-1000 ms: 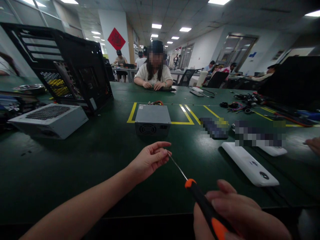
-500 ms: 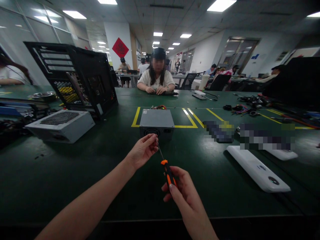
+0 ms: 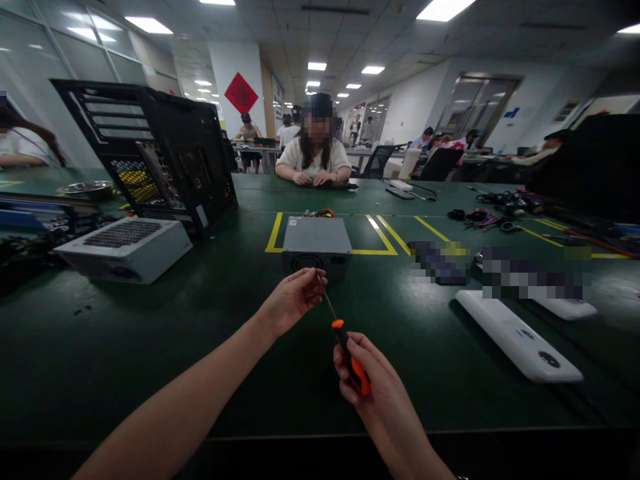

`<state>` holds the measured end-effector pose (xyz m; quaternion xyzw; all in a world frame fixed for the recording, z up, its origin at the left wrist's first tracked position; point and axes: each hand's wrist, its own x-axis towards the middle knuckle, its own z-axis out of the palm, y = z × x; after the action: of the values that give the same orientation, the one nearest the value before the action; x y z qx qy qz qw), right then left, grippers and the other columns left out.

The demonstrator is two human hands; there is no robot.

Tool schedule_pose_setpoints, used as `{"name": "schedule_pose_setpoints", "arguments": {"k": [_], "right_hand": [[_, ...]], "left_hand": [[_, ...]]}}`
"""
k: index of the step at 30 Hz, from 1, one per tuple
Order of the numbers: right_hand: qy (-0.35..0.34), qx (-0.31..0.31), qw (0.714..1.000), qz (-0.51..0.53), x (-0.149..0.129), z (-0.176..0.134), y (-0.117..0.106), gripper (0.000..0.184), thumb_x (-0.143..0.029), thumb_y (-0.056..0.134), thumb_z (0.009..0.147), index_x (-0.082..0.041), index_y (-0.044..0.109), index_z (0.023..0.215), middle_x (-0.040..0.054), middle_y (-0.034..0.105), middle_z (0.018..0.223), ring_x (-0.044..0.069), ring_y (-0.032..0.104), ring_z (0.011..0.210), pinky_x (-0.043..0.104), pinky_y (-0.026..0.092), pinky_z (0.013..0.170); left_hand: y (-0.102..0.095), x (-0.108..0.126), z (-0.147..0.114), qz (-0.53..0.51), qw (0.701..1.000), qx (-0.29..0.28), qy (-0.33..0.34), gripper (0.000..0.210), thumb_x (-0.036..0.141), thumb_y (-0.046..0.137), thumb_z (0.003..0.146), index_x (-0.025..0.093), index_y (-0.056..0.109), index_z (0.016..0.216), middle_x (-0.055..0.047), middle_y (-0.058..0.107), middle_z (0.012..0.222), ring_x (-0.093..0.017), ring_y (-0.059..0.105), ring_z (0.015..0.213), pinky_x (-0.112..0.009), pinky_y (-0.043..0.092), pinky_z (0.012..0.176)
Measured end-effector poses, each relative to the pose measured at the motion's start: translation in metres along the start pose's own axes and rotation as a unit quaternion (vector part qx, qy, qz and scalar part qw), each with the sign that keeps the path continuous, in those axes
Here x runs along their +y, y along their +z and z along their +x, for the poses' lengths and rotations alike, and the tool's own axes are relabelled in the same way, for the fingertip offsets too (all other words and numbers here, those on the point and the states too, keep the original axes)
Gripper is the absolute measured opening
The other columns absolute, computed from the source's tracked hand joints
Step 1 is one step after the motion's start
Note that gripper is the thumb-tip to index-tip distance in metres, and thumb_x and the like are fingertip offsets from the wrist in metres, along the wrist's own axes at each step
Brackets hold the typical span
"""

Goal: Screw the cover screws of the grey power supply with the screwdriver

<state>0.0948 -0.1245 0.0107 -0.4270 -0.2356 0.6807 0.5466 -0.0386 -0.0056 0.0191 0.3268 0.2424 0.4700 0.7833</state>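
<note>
An orange and black screwdriver (image 3: 353,363) is gripped by its handle in my right hand (image 3: 377,377). Its thin metal shaft slants up and to the left, toward my left hand (image 3: 295,300). There my thumb and index finger are pinched together at the screwdriver's tip; whatever lies between them is too small to make out. Just beyond my left fingertips stands a grey computer power supply (image 3: 317,233), with its fan grille and socket facing me and coloured cables behind it. Neither hand visibly grips it.
On the left stand a black computer case (image 3: 165,153) and a second power supply (image 3: 125,247). To the right lie a white device (image 3: 520,337), blurred-out items and tangled cables (image 3: 493,217). Yellow tape marks the green table (image 3: 240,400). Across it sits a person (image 3: 315,157).
My right hand has changed its grip, with the thumb now higher along the screwdriver handle. Handle and hand have shifted slightly right. My left hand keeps its pinch at the tip.
</note>
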Motion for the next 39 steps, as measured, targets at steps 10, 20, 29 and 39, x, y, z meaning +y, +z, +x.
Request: {"name": "schedule_pose_setpoints", "arguments": {"k": [10, 20, 29, 39], "right_hand": [[0.003, -0.009, 1.0, 0.03, -0.001, 0.001, 0.001, 0.021, -0.034, 0.063, 0.073, -0.018, 0.054, 0.083, -0.0001, 0.056, 0.069, 0.007, 0.045, 0.057, 0.016, 0.029, 0.043], [0.002, -0.02, 1.0, 0.005, -0.002, -0.001, 0.0, 0.023, -0.039, 0.058, 0.077, -0.017, 0.055, 0.084, 0.0013, 0.059, 0.07, 0.008, 0.046, 0.056, 0.017, 0.031, 0.043], [0.002, -0.022, 0.999, -0.024, -0.006, 0.004, -0.001, 0.024, -0.034, 0.069, 0.068, -0.018, 0.056, 0.081, -0.0035, 0.052, 0.07, 0.004, 0.041, 0.051, 0.014, 0.022, 0.037], [0.029, -0.02, 0.999, -0.006, -0.014, 0.011, -0.005, 0.027, -0.038, 0.066, 0.07, -0.016, 0.061, 0.083, -0.0005, 0.054, 0.067, 0.006, 0.046, 0.054, 0.015, 0.029, 0.041]], "left_hand": [[0.001, -0.001, 0.002, -0.004, 1.0, 0.018, 0.008, 0.01, 0.018, 0.056, 0.081, 0.011, 0.063, 0.083, -0.003, 0.064, 0.075, -0.007, 0.06, 0.06, -0.016, 0.049, 0.054], [-0.002, -0.003, 0.003, 0.038, 0.999, 0.026, 0.024, 0.012, 0.021, 0.066, 0.073, 0.013, 0.062, 0.08, -0.002, 0.064, 0.075, -0.006, 0.059, 0.059, -0.014, 0.048, 0.052], [-0.001, -0.007, 0.002, 0.096, 0.994, 0.023, 0.045, 0.018, 0.027, 0.07, 0.069, 0.014, 0.061, 0.078, 0.0, 0.061, 0.074, -0.005, 0.057, 0.059, -0.013, 0.045, 0.05], [-0.007, -0.01, 0.005, 0.074, 0.996, 0.035, 0.019, 0.019, 0.027, 0.061, 0.078, 0.015, 0.064, 0.093, -0.005, 0.064, 0.086, -0.006, 0.058, 0.061, -0.014, 0.045, 0.051]]}}
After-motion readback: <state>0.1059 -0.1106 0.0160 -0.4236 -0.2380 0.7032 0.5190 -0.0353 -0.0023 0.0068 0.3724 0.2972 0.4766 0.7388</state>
